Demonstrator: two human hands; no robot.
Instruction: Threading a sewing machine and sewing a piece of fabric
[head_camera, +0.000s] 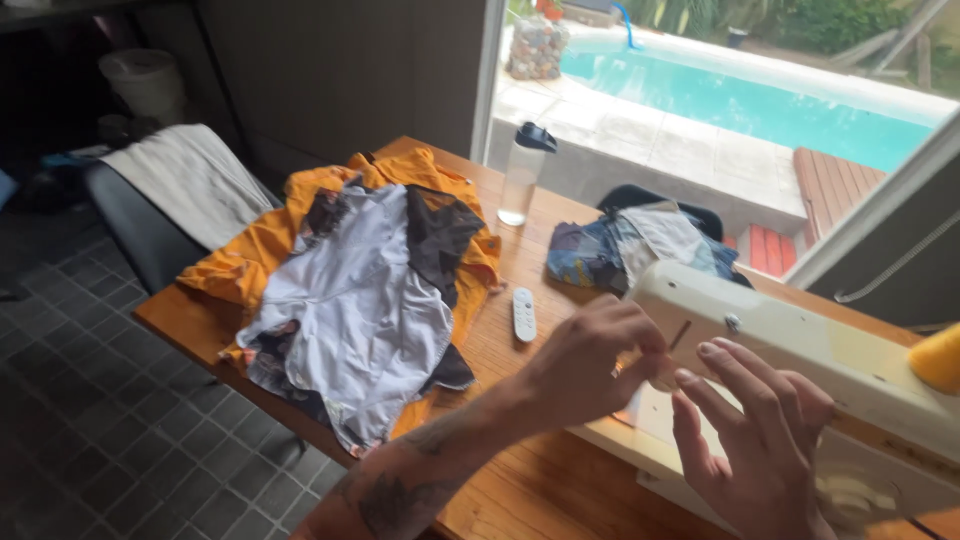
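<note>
- Far left, a chair (150, 215) draped with a pale cloth (195, 180), well apart from anything I'm touching.
- Next along the wooden surface (520, 480), an orange garment (260, 245) lies spread flat with a white-and-dark one (360, 290) piled on top: soft and limp, not in my grip.
- Past those, a small white remote (524, 314) and a clear bottle (522, 175) with a dark lid, upright near the far edge; a heap of folded blue fabric (630, 250) sits behind.
- Now my left hand (590, 360): fingers curled together, pinching at something tiny near the head of the sewing machine (800, 350). What's pinched I can't tell.
- My right hand (750, 440): fingers spread apart, tips just beside the same spot, clamped on nothing I can see.
- The machine itself stands at the right end, cream-coloured, long axis running from its head near my hands out toward the right edge. I'd judge it heavy, rigid and smooth-cased; best held by the arm, not the small parts at the head.
- Far right, a yellow thread cone (940, 358) on top.
</note>
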